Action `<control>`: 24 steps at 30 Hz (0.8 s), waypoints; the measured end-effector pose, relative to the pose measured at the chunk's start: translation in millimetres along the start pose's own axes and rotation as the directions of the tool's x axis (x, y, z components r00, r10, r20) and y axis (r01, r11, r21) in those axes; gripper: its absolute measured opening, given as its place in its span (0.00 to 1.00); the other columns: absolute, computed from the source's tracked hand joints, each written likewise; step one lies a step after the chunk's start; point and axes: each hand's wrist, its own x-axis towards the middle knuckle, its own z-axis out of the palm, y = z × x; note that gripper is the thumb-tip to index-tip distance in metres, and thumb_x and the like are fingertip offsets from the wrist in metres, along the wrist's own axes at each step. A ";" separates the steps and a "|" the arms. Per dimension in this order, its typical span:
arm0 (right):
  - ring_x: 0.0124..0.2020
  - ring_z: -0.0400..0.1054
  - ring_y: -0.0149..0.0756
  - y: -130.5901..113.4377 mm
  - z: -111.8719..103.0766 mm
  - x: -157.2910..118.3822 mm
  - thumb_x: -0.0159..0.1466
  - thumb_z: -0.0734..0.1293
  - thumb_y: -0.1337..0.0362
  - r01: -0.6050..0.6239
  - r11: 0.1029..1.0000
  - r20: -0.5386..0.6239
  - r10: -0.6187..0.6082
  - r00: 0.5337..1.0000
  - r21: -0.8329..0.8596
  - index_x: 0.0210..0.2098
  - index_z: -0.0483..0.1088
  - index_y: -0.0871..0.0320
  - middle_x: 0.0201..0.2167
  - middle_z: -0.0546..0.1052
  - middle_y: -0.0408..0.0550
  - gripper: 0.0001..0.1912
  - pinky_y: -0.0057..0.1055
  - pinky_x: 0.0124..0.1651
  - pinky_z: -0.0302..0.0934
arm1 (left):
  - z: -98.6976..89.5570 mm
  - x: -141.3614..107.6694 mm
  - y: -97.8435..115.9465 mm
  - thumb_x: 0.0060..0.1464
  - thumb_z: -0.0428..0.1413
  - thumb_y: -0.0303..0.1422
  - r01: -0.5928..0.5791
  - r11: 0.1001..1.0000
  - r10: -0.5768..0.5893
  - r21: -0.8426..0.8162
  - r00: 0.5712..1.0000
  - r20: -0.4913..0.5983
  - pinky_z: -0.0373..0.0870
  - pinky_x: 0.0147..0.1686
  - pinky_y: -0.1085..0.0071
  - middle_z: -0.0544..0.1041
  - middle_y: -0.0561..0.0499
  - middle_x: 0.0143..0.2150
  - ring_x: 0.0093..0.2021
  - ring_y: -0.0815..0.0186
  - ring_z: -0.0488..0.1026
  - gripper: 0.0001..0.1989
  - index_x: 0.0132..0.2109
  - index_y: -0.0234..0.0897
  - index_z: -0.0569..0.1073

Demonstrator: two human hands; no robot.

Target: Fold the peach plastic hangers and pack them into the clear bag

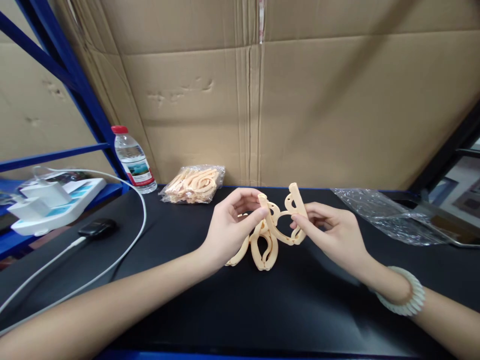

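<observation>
Between my two hands is a beige plastic folding hanger (298, 201), held a little above the table with its two arms angled apart. My left hand (232, 225) pinches the left arm of it between thumb and fingers. On the other side, my right hand (335, 235) grips the right arm the same way. Just below and behind the left fingers, more beige folding hangers (264, 264) lie folded on the black table (285, 310); my hand partly hides them.
A clear bag of beige hangers (195, 184) lies at the back, beside a red-capped water bottle (135, 162). Left are a white power strip (84, 197), a looping white cable (144, 215) and a black device (97, 228). Crumpled clear plastic (390, 217) lies right; cardboard (318, 110) stands behind.
</observation>
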 end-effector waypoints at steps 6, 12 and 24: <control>0.21 0.71 0.33 -6.7 -3.0 -1.4 0.64 0.67 0.59 0.054 0.995 -0.016 -0.056 0.998 -0.079 0.35 0.76 0.58 0.24 0.78 0.45 0.09 0.27 0.24 0.65 | -0.1 0.0 1.7 0.52 0.62 0.27 -0.030 0.999 0.029 0.019 0.999 0.024 0.72 0.40 0.73 0.75 0.51 0.38 0.39 0.68 0.73 0.11 0.42 0.36 0.71; 0.18 0.68 0.30 -10.7 -3.1 -3.5 0.63 0.67 0.62 0.098 0.988 -0.069 -0.107 0.992 -0.120 0.33 0.75 0.58 0.21 0.75 0.43 0.07 0.26 0.21 0.60 | 0.1 -0.4 5.0 0.52 0.62 0.27 -0.058 0.998 0.057 0.024 0.997 0.052 0.71 0.40 0.72 0.74 0.52 0.37 0.39 0.67 0.72 0.10 0.41 0.36 0.70; 0.18 0.61 0.28 -11.2 -1.1 -6.1 0.65 0.66 0.60 0.154 0.974 0.060 -0.146 0.987 -0.164 0.31 0.73 0.56 0.19 0.71 0.40 0.09 0.27 0.22 0.55 | 4.7 -3.2 10.4 0.51 0.63 0.30 -0.009 1.000 0.009 -0.009 0.998 0.070 0.71 0.37 0.73 0.72 0.52 0.36 0.39 0.66 0.72 0.08 0.38 0.37 0.71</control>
